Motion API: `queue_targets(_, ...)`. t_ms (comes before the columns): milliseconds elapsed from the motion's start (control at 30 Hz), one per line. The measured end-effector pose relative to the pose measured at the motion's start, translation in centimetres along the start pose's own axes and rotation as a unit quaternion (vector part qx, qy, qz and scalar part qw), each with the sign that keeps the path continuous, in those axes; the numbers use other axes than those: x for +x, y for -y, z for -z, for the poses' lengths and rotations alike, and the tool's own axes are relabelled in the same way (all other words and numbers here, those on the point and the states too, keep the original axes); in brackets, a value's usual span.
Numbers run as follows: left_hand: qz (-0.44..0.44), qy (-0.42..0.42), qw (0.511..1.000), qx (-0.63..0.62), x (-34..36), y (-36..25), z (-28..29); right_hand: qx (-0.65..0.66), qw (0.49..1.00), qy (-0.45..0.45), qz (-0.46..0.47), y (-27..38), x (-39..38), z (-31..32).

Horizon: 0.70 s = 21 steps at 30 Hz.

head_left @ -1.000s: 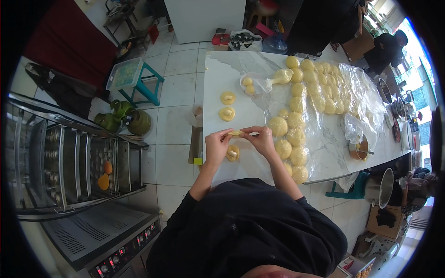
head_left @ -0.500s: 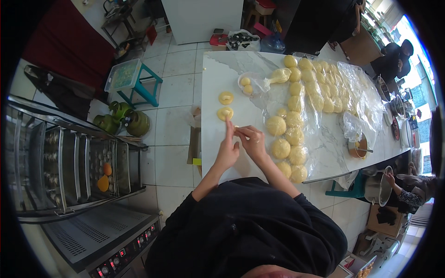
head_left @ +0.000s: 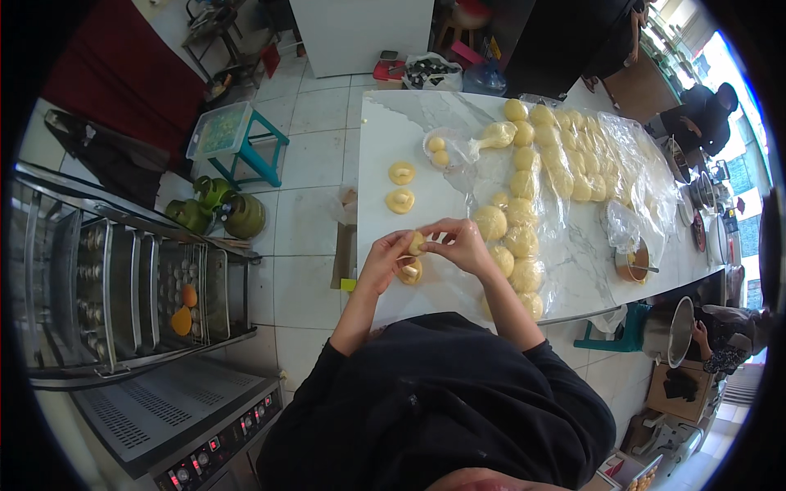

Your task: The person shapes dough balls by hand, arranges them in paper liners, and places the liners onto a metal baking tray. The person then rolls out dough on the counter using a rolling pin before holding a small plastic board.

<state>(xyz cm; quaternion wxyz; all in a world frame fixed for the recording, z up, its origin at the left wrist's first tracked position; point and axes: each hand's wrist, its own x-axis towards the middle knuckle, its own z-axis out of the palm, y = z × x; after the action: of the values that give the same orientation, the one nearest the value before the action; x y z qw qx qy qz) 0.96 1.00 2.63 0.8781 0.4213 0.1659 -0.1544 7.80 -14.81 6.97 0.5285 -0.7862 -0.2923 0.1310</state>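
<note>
My left hand [head_left: 383,259] and my right hand [head_left: 461,245] meet over the near left part of the table, both pinching a small yellow piece of dough [head_left: 417,242] between their fingertips. Just under my left fingers lies a flattened dough round [head_left: 412,275] with a pale lump on it, partly covered by the hand. Farther off on the bare tabletop sit two more flattened rounds, a nearer one [head_left: 399,201] and a farther one [head_left: 401,173], each with a pale piece on top. Large dough balls [head_left: 490,222] stand right of my right hand.
Clear plastic sheet [head_left: 548,221] covers many dough balls across the table [head_left: 377,123]. A bowl [head_left: 632,263] with a utensil stands at the right. A tray rack [head_left: 147,295] and an oven [head_left: 172,425] are on the left. A person holds a metal pot [head_left: 680,331] at the far right.
My hands have drawn back from the nearer of the two far rounds toward me. They now hold a dough piece up between them, and another round shows beneath. The co-worker's pot has tilted.
</note>
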Motion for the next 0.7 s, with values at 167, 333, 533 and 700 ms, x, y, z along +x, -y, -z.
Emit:
queue_targets(167, -0.076, 0.031, 0.995, -0.061, -0.2, 0.7, -1.2, -0.061, 0.997, -0.047, -0.015, 0.5, -0.3, -0.3)
queue_targets(333, -0.054, -0.015, 0.995, -0.088, 0.3, 0.9, -0.3, -0.094, 0.988, -0.084, 0.094, 0.7, -0.7, -0.4)
queue_targets(533, -0.027, 0.115, 0.987, -0.106, 0.3, 0.9, 0.4, -0.079, 0.989, -0.1, 0.077, 1.6, -0.2, 0.5)
queue_targets(700, -0.074, 0.076, 0.991, -0.076, -0.1, 1.0, -1.1, -0.072, 0.997, -0.025, -0.018, 1.0, -0.4, 0.5)
